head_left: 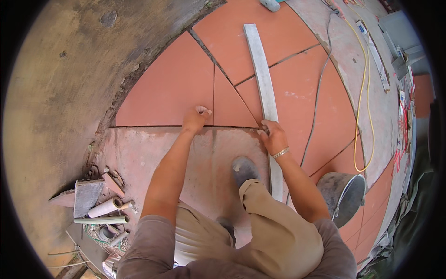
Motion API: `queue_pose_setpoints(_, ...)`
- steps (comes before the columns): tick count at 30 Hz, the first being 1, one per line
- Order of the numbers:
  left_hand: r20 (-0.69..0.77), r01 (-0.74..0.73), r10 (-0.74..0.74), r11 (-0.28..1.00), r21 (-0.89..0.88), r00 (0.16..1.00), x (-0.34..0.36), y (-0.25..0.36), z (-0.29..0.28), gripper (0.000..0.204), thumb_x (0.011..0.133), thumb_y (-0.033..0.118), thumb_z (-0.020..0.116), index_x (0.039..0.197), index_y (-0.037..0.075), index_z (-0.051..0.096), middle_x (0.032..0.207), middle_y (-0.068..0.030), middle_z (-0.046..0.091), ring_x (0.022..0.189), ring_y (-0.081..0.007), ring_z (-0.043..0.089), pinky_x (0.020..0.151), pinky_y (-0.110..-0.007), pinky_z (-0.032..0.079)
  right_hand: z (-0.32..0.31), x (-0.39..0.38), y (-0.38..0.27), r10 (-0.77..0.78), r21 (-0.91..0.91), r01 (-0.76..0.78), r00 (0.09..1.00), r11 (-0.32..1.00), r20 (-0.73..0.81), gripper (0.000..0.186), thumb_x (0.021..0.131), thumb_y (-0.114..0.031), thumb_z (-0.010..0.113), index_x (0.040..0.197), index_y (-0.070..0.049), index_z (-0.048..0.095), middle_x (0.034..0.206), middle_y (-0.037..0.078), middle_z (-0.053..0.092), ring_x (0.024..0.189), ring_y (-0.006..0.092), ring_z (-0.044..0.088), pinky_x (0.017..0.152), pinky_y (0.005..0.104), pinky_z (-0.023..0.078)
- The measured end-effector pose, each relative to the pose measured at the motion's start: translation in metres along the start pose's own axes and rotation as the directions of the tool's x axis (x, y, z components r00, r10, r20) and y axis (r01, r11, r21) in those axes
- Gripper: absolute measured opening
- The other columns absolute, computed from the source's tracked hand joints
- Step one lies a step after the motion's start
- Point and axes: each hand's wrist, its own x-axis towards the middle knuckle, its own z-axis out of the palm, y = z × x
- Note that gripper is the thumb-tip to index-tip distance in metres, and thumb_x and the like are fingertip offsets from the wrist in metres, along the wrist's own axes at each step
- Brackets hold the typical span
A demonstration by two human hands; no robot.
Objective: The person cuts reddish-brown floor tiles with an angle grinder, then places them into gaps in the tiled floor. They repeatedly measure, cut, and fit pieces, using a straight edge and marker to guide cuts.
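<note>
My left hand [196, 118] is curled over the near edge of the reddish-orange floor tiles, beside a narrow seam. Its fingers are bent together, and whatever may lie in them is too small to make out. A slim triangular tile [226, 104] lies between my hands. At that tile's right corner is my right hand [274, 136], thumb and forefinger slightly apart, nothing visible between them. It rests against or just over a long grey straightedge bar [262, 69], which runs across the tiles and past my shoe [245, 170]. A larger tile [172, 88] lies left of the seam.
At right stands a dirty bucket [332, 193], near a dark cable [317, 100] and a yellow cord [362, 100]. Stone offcuts [88, 195] and tubes [104, 207] are piled at lower left. A mallet-like head [270, 4] shows at the top. A rough wall [60, 93] borders the left.
</note>
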Motion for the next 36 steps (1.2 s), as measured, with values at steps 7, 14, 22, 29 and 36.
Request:
queue_pose_setpoints(7,0.025,-0.186,0.187,0.944,0.272,0.982,-0.046,-0.062,-0.098,0.032,0.090,0.030,0.073,0.107,0.003,0.073,0.098,-0.0192,0.075,0.090,-0.0362,0.072,0.084,-0.044,0.056,-0.021,-0.048,0.021,0.208,-0.027,-0.213,0.971,0.977,-0.120,0.044,0.079,-0.009,0.082,0.119,0.001,0.065,0.100,0.015,0.070,0.081,0.0273,0.067,0.074,0.0365,0.055)
queue_pose_setpoints(14,0.018,0.035,-0.048,0.888,0.459,0.999,-0.183,-0.194,-0.126,0.031,0.087,0.028,0.074,0.104,0.002,0.072,0.098,-0.0243,0.073,0.094,-0.0439,0.070,0.085,-0.050,0.055,-0.020,-0.072,0.019,0.168,-0.120,-0.186,0.975,0.975,-0.142,0.058,0.083,-0.010,0.078,0.135,0.001,0.056,0.125,0.023,0.064,0.113,0.0383,0.063,0.093,0.0435,0.052)
queue_pose_setpoints(22,-0.016,0.271,-0.284,0.894,0.358,0.959,-0.288,-0.269,-0.078,0.087,0.084,0.037,0.081,0.152,0.000,0.040,0.155,-0.0261,0.042,0.133,-0.0411,0.056,0.107,-0.045,0.050,-0.005,-0.020,-0.012,-0.045,-0.199,0.060,0.996,0.978,0.078,0.061,0.087,-0.021,0.077,0.139,0.000,0.053,0.126,0.025,0.062,0.118,0.0418,0.060,0.099,0.0481,0.051)
queue_pose_setpoints(29,0.076,0.439,-0.538,0.754,0.489,0.840,-0.277,-0.233,-0.081,0.110,0.082,0.039,0.084,0.162,-0.001,0.019,0.169,-0.0246,0.017,0.140,-0.0427,0.049,0.111,-0.045,0.048,0.032,0.051,-0.057,0.347,-0.487,-0.197,0.907,0.851,0.239,0.046,0.091,-0.025,0.074,0.126,0.000,0.059,0.122,0.025,0.066,0.110,0.0455,0.065,0.094,0.0498,0.053)
queue_pose_setpoints(36,0.134,0.396,-0.529,0.758,0.518,0.838,-0.279,-0.230,-0.086,0.114,0.083,0.039,0.084,0.163,0.000,0.013,0.170,-0.0268,0.012,0.135,-0.0467,0.053,0.110,-0.048,0.048,0.015,0.066,-0.019,0.311,0.080,-0.378,0.848,0.922,0.430,0.034,0.091,-0.025,0.076,0.109,0.003,0.074,0.088,0.012,0.075,0.078,0.0236,0.068,0.075,0.0370,0.054)
